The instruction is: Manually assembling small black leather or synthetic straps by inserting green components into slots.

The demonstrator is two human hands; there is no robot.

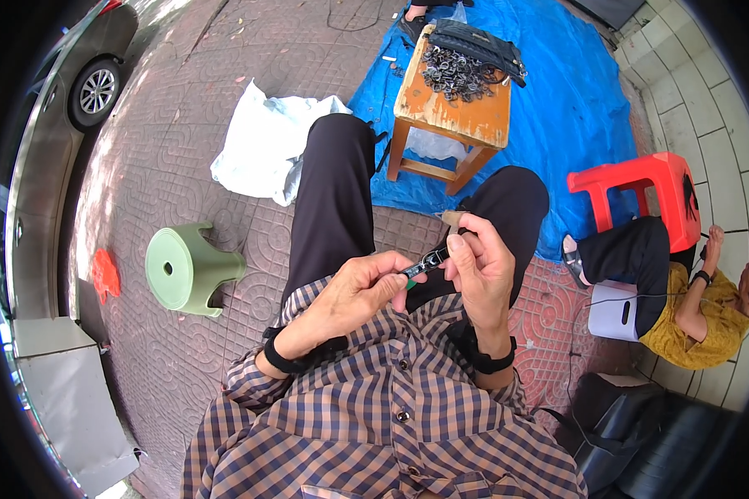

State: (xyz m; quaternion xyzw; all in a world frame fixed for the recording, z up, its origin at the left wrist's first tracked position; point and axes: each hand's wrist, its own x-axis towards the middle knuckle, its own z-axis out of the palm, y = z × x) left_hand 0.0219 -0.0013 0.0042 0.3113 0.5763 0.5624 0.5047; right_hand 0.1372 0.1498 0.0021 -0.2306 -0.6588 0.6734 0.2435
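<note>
In front of my lap, my left hand point(345, 295) pinches one end of a small glossy black piece with silvery metal parts point(426, 263). The fingers of my right hand point(484, 268) are closed at its other end; its exact kind I cannot make out. By my right index finger is a small tan piece point(453, 219), and I cannot tell if it is wrapped on or held. A bit of green shows beneath my left fingertips. Beyond my knees, a heap of small black and metal clip-like pieces point(456, 73) lies on a worn wooden stool point(449, 116).
A black bag point(478, 46) lies beside the heap. Blue tarp point(570, 100) spreads under the stool. White sacking point(262, 137) and a green plastic stool point(183, 268) are left; a car point(46, 141) stands farther left. Rightward are a red stool point(628, 179) and a seated person point(699, 324).
</note>
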